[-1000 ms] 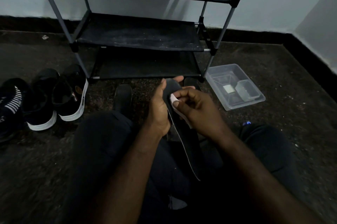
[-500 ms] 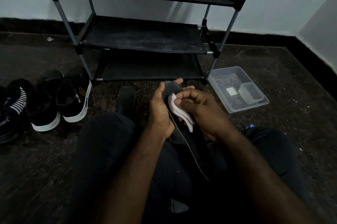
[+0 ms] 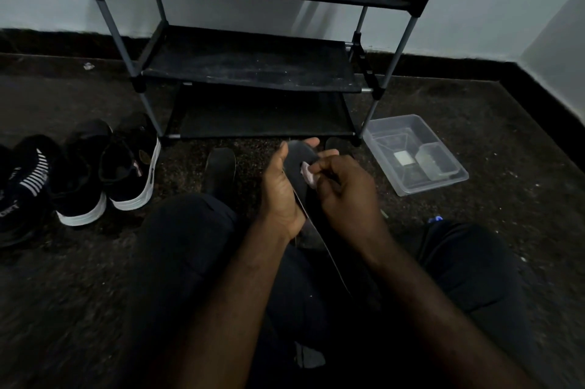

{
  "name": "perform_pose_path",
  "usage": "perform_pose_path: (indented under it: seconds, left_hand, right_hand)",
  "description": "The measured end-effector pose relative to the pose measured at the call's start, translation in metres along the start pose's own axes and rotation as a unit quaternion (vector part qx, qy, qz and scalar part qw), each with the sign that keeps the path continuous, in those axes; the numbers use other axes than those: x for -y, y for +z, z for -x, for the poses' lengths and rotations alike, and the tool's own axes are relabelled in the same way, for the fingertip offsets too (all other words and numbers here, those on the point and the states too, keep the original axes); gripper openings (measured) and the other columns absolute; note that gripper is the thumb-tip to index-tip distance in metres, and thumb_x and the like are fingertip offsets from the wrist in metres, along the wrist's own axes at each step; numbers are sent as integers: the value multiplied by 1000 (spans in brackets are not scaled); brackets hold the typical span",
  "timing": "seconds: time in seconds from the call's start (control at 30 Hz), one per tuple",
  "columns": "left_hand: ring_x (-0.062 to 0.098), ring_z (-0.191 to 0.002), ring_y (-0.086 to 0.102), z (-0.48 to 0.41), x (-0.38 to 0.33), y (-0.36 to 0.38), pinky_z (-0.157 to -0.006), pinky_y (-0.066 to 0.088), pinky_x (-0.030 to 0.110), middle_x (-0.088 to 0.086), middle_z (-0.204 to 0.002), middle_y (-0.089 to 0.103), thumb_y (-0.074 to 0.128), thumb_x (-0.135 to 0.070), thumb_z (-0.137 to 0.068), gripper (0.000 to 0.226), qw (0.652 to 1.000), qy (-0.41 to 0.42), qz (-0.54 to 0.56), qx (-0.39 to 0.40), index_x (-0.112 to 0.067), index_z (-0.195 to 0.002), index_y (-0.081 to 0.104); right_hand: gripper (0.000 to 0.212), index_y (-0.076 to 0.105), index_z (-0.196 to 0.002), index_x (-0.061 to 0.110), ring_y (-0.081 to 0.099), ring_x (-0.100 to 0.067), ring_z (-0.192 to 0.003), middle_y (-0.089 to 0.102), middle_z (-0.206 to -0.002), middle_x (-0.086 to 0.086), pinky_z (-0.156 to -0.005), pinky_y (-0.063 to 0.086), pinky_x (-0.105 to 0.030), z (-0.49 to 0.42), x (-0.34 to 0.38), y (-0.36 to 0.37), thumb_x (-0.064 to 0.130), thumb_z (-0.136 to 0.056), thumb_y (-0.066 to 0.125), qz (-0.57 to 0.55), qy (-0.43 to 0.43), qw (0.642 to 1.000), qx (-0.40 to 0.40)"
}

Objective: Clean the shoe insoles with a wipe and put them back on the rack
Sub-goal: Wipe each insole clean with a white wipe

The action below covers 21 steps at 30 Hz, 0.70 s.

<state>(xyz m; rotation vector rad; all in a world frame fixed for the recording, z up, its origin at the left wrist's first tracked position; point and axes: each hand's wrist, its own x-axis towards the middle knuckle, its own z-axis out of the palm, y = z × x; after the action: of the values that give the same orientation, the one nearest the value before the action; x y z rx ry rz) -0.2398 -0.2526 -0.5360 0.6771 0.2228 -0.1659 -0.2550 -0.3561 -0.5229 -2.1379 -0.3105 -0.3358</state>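
Note:
My left hand [image 3: 280,189] grips a long black insole [image 3: 300,160] by its upper part, with the thumb over its top edge; the insole runs down over my lap. My right hand [image 3: 345,189] pinches a small pale pink wipe [image 3: 307,174] and presses it against the insole's face near the top. Two more dark insoles lie on the floor, one [image 3: 220,168] left of my hands, one [image 3: 337,145] just behind them. The black shoe rack [image 3: 250,62] stands ahead with bare shelves.
Black shoes with white soles [image 3: 104,173] and a striped one [image 3: 30,179] sit on the floor at the left. A clear plastic tub [image 3: 443,183] holding a small container lies at the right of the rack. The floor is dark carpet; a wall corner is at the right.
My right hand has slid the wipe up and down the top part of the insole, and less of the wipe shows now. The left hand keeps its grip.

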Motion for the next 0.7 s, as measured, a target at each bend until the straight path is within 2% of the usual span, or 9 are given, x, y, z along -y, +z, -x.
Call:
perform_pose_path:
  seconds: [0.07,0.13,0.2,0.3,0.37,0.47,0.57,0.7]
  left_hand:
    - [28,-89,70,1,-3,-1,-83,56,37,18,-97,72,29,-45,-100,50,1000,1,9,1,-6,-111,59]
    - [31,-92,66,1,-4,-1,-92,50,42,21,-100,69,29,-46,-99,51,1000,4,14,2,-7,-113,58]
    - [32,-95,65,0,-4,-1,-96,47,45,21,-99,69,29,-47,-99,52,1000,2,18,1,-7,-113,59]
    - [30,-91,68,0,-1,-1,-93,49,44,20,-94,71,27,-46,-100,52,1000,4,15,0,-7,-110,59]
    - [29,-90,69,0,0,0,-92,50,44,21,-94,70,27,-46,-100,52,1000,1,16,1,-7,-109,59]
    - [33,-96,67,1,-3,-1,-92,50,45,23,-102,68,30,-47,-99,51,1000,-1,29,0,-7,-111,60]
    - [33,-97,67,2,-5,-2,-93,50,44,25,-104,66,31,-47,-98,51,999,0,40,9,-7,-109,60]
    - [30,-94,67,2,-3,1,-90,52,42,23,-104,67,30,-48,-98,52,1000,-6,23,9,-7,-111,60]
  right_hand:
    - [15,72,-101,13,57,1,-87,62,-98,0,-77,42,-6,1,3,-2,8,-89,64,11,-13,999,29]
    - [26,71,-112,15,56,4,-93,60,-106,2,-80,38,-1,2,2,-6,8,-88,65,8,-16,998,64]
    - [34,69,-118,18,57,0,-97,57,-110,5,-83,41,-4,2,-2,-9,8,-85,67,20,-16,996,88]
    - [26,72,-112,15,60,-7,-91,63,-103,0,-77,46,-9,1,-2,-10,13,-87,69,53,-14,996,75]
    - [16,74,-102,10,64,-11,-83,69,-94,-4,-74,50,-18,2,3,-7,17,-91,66,54,-16,997,52]
    - [21,74,-91,9,65,-11,-74,70,-82,-2,-69,52,-34,7,15,-2,23,-96,61,27,-32,997,65]
    - [18,74,-101,13,64,-14,-83,68,-94,-4,-75,52,-34,6,10,-3,24,-96,60,56,-53,995,69]
    - [16,75,-98,18,60,-19,-76,62,-86,-6,-68,45,-30,-4,-3,-8,25,-93,62,132,-15,991,3]
